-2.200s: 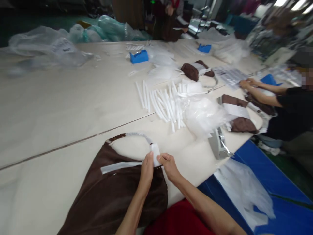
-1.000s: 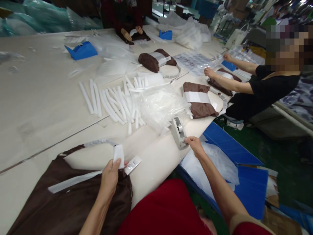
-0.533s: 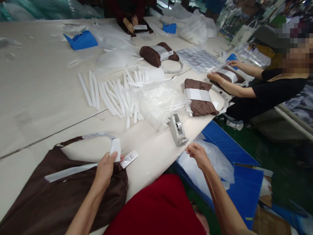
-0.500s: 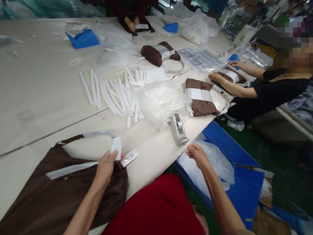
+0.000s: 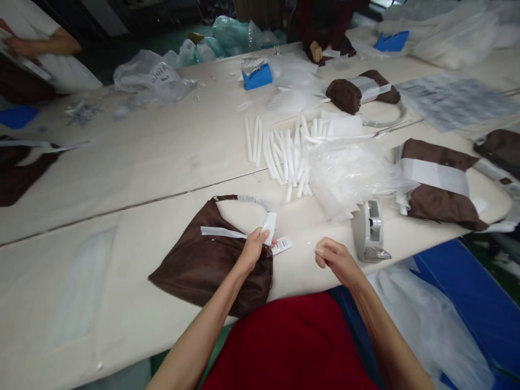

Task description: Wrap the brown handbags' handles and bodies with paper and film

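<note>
A dark brown bag (image 5: 203, 254) lies on the table in front of me, its handle partly covered in pale wrapping (image 5: 252, 200). My left hand (image 5: 255, 244) pinches a white strip (image 5: 268, 225) at the right end of the handle. Beside those fingers a white tag (image 5: 282, 245) rests on the table. Another white strip (image 5: 221, 232) lies across the bag. Right of the bag, my right hand (image 5: 331, 257) is raised with its fingers curled together; whatever they hold, if anything, is too small to make out. A grey tape dispenser (image 5: 370, 233) stands just beyond it.
White foam tubes (image 5: 280, 151) and clear plastic bags (image 5: 353, 168) lie mid-table. A banded brown bag (image 5: 439, 184) is at the right. A person's hands (image 5: 317, 51) work at the far side; another person stands far left. A blue box (image 5: 467, 276) sits below the table's right edge.
The view has swung left, bringing more of the table's left side in. My right hand is now nearer the bag and its fingers are more curled. My left hand keeps the white strip.
</note>
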Available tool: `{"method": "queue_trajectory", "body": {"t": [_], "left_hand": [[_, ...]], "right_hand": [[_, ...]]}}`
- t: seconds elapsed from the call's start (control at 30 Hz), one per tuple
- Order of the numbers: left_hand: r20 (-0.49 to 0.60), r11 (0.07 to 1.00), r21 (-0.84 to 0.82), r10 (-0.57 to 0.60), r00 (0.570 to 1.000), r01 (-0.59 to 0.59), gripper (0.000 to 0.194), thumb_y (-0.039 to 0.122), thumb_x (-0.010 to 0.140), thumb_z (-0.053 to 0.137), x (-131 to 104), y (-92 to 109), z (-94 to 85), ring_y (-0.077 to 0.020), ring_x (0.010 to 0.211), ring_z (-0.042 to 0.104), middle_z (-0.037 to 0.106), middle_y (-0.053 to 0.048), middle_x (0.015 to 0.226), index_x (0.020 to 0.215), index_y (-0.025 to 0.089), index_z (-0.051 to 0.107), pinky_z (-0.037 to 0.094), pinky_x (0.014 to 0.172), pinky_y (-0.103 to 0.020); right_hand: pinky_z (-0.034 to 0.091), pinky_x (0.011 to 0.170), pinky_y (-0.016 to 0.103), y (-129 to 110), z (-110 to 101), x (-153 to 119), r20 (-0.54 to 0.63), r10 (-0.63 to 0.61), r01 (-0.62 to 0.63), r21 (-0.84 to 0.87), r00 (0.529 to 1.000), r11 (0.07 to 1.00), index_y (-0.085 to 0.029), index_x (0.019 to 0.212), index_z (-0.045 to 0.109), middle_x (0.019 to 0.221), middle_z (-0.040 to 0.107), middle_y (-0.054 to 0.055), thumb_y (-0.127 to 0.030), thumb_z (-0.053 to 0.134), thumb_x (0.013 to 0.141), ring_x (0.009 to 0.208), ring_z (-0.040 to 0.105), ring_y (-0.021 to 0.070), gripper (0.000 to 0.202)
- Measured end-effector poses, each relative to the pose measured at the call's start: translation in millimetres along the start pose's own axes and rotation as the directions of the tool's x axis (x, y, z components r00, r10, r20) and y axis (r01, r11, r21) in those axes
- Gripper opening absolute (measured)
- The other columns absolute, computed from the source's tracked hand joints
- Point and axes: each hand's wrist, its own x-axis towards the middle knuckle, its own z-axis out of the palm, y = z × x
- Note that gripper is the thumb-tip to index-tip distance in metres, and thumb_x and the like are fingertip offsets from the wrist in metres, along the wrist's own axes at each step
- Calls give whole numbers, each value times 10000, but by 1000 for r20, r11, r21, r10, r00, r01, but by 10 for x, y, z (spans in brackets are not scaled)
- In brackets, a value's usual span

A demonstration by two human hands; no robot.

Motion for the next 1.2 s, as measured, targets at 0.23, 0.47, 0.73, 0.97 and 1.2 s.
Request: {"method": "queue_trajectory", "body": {"t": [0.23,0.47,0.73,0.97,1.2], "left_hand": [[43,997,-64,46,998,-44,366,537,764,623,-17,-105,-62,-155,606,537,606,2,624,720,176,578,422,635,-275],[78,990,-139,35,996,-23,400,574,765,631,-27,-163,-110,-150,594,528,586,8,614,743,178,577,434,632,-277],[113,991,-134,28,993,-13,462,626,822,572,-93,-135,-158,-159,618,546,628,-25,674,766,168,607,466,672,-298],[172,993,-118,19,985,1,358,509,787,669,-70,-163,-234,-163,658,570,648,-20,689,822,155,621,459,719,-302],[197,978,-197,-25,980,64,318,472,802,668,-47,-116,-268,-138,631,537,629,-16,692,813,157,629,438,695,-276]], "right_hand": [[291,527,244,-81,789,846,312,-1,0,2,950,1000,-200,651,537,469,488,-56,-610,736,689,524,470,115,458],[240,473,234,137,874,909,250,51,-36,-65,967,997,-199,605,492,542,631,-13,-613,732,677,443,351,66,484],[240,452,230,225,899,945,243,61,-53,-39,968,998,-205,596,485,548,649,-7,-523,738,682,428,360,68,415],[364,524,226,113,694,961,389,119,-89,-95,913,992,-173,713,613,604,655,-1,-438,725,698,521,495,94,288],[371,545,234,153,737,1043,391,60,-39,-59,919,997,-171,733,615,631,676,16,-405,688,732,566,538,113,245]]}}
